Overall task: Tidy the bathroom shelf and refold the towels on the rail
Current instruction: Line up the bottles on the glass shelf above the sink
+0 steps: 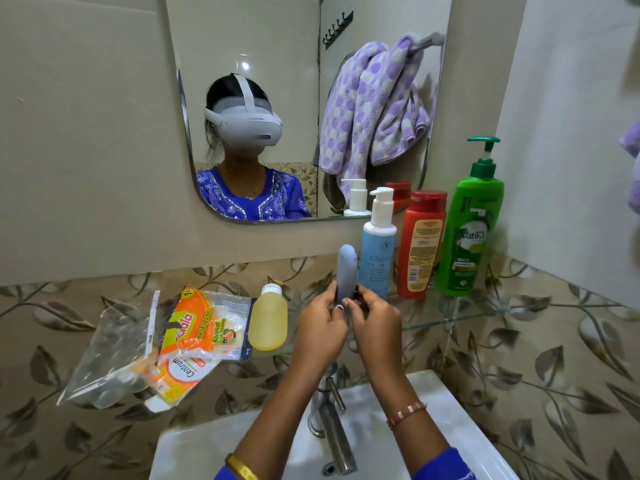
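Note:
A grey-blue tube [346, 271] stands upright above the glass shelf [450, 318], gripped at its lower end by both my left hand [320, 332] and my right hand [375, 327]. Right of it on the shelf stand a light blue pump bottle [377, 251], a red bottle [420, 247] and a green pump bottle [469, 233]. A yellow bottle [268, 322] stands left of my hands. An orange scrub pad packet [199, 323], a Centrum packet [180, 374] and a clear plastic bag [107, 355] lie at the shelf's left end. A purple dotted towel [370, 105] shows bunched on its rail in the mirror.
A white sink [433, 403] with a metal tap [332, 420] sits below my arms. The mirror [277, 46] hangs above the shelf and reflects a person wearing a headset. A bit of purple cloth [632, 168] shows at the right edge.

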Demonstrator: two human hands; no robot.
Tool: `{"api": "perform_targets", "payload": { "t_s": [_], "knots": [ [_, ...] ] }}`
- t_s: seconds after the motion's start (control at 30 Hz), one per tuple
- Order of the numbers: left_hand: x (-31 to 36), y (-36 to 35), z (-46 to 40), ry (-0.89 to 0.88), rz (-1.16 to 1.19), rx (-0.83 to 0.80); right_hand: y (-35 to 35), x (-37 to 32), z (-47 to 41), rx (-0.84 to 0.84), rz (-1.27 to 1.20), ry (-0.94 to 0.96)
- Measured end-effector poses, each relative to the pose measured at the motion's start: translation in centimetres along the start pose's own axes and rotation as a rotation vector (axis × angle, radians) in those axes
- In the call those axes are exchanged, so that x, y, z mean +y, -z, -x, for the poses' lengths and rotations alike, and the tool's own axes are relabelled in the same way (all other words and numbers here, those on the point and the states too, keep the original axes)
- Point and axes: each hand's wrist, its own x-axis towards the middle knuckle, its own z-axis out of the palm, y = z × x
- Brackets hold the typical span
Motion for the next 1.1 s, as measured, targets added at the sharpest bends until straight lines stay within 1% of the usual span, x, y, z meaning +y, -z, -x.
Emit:
{"api": "perform_targets", "payload": {
  "t_s": [0.1, 0.2, 0.23, 0.3, 0.4, 0.47, 0.53, 0.7, 0.8, 0.83, 0.9, 0.97, 1.1],
  "knots": [
    [0.1, -0.1, 0.2, 0.005, -0.001, 0.013, 0.1, 0.1, 0.3, 0.007, -0.001, -0.001],
    [0.0, -0.2, 0.5, -0.002, 0.01, 0.051, 0.2, 0.4, 1.1, 0.071, 0.006, 0.03],
    [0.0, -0.1, 0.7, 0.005, 0.048, 0.064, 0.3, 0.5, 1.3, 0.097, -0.008, 0.032],
    [0.2, 0.4, 1.4, 0.021, 0.214, 0.081, 0.6, 0.4, 1.8, 0.121, -0.077, 0.008],
    [0.6, 1.8, 3.2, -0.015, 0.401, 0.172, 0.9, 0.1, 3.0, 0.114, -0.181, -0.015],
    [0.8, 3.1, 4.0, -0.036, 0.48, 0.242, 0.6, -0.5, 4.1, 0.074, -0.184, 0.059],
    [0.9, 4.6, 4.1, -0.045, 0.513, 0.316, 0.0, -1.4, 4.7, -0.013, -0.158, 0.199],
    [0.5, 8.2, 3.9, -0.006, 0.507, 0.434, -2.2, -4.7, 4.0, -0.384, -0.032, 0.449],
    [-0.2, 9.2, 4.0, 0.045, 0.474, 0.456, -3.4, -5.3, 3.7, -0.556, 0.173, 0.486],
    [-0.4, 9.4, 4.0, 0.058, 0.468, 0.457, -3.5, -5.3, 3.7, -0.578, 0.234, 0.487],
    [-0.8, 9.4, 4.2, 0.066, 0.468, 0.449, -3.5, -4.9, 3.9, -0.578, 0.265, 0.48],
    [-0.8, 9.1, 4.6, 0.064, 0.48, 0.43, -3.2, -4.5, 4.3, -0.554, 0.244, 0.48],
    [-0.9, 8.5, 4.7, 0.078, 0.485, 0.373, -2.3, -4.0, 5.0, -0.441, 0.13, 0.494]
  ]
}}
